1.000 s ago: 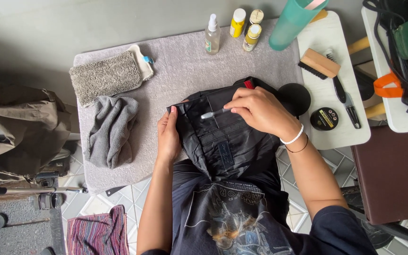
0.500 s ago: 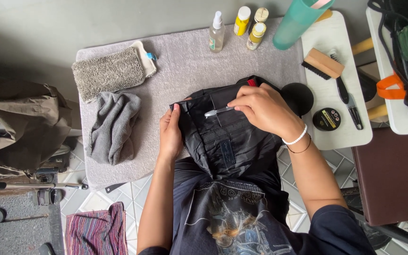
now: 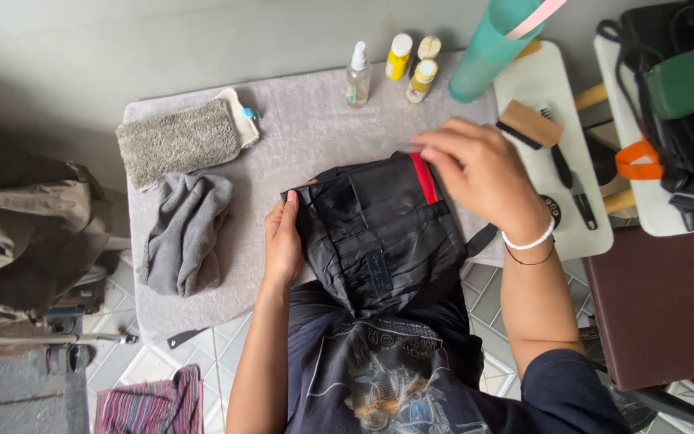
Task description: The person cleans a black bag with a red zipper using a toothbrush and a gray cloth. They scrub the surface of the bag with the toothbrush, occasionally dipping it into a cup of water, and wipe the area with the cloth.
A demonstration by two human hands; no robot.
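My left hand (image 3: pixel 283 241) grips the left edge of the black bag (image 3: pixel 379 233), thumb over the fabric and fingers curled behind it. The bag lies partly on the grey mat (image 3: pixel 307 137) and hangs toward my lap at six o'clock; a red strip (image 3: pixel 423 178) shows at its upper right corner. My right hand (image 3: pixel 479 173) rests over that corner, at about three o'clock from the bag's middle, fingers bent and touching the fabric by the red strip; I cannot tell whether they pinch anything.

At twelve o'clock from the bag stand a clear spray bottle (image 3: pixel 357 75) and two small yellow bottles (image 3: pixel 399 56), with a teal tube (image 3: pixel 491 48) just beside them at one o'clock. At ten o'clock lies a grey scrubbing pad (image 3: pixel 178 141), and at nine o'clock a crumpled grey cloth (image 3: pixel 186 233). On the white board (image 3: pixel 540 80) past my right hand sits a wooden brush (image 3: pixel 530 124) and a dark-handled brush (image 3: pixel 568 173).
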